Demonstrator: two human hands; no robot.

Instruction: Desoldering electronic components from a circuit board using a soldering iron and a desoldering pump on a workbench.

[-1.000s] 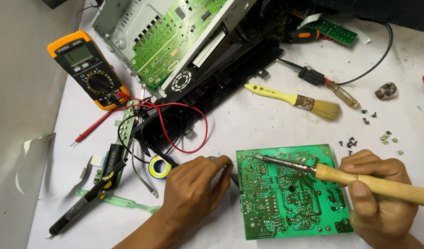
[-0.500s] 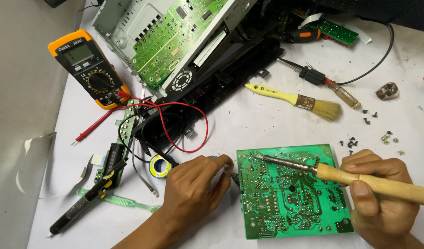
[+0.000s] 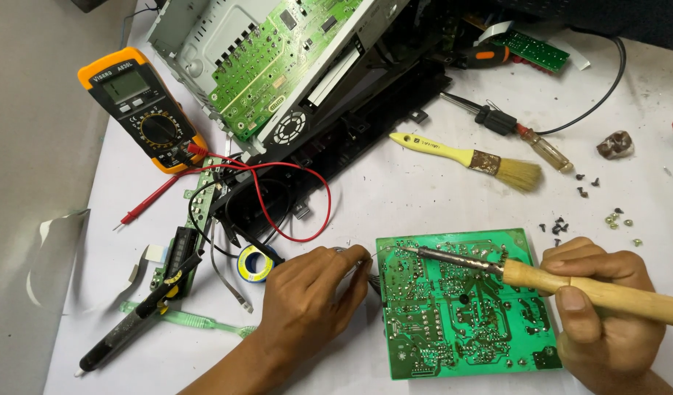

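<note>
Circuit board (image 3: 461, 314) between both hands, brush (image 3: 468, 157) behind.

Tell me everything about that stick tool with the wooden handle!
The soldering iron has a thick, light-brown wooden handle and a thin, dark metal shaft ending in a pointed tip. It lies nearly level, tilted slightly down to the left. The right hand grips the handle, and the tip sits at the upper left edge of the green circuit board, near the left hand fingertips.
</note>
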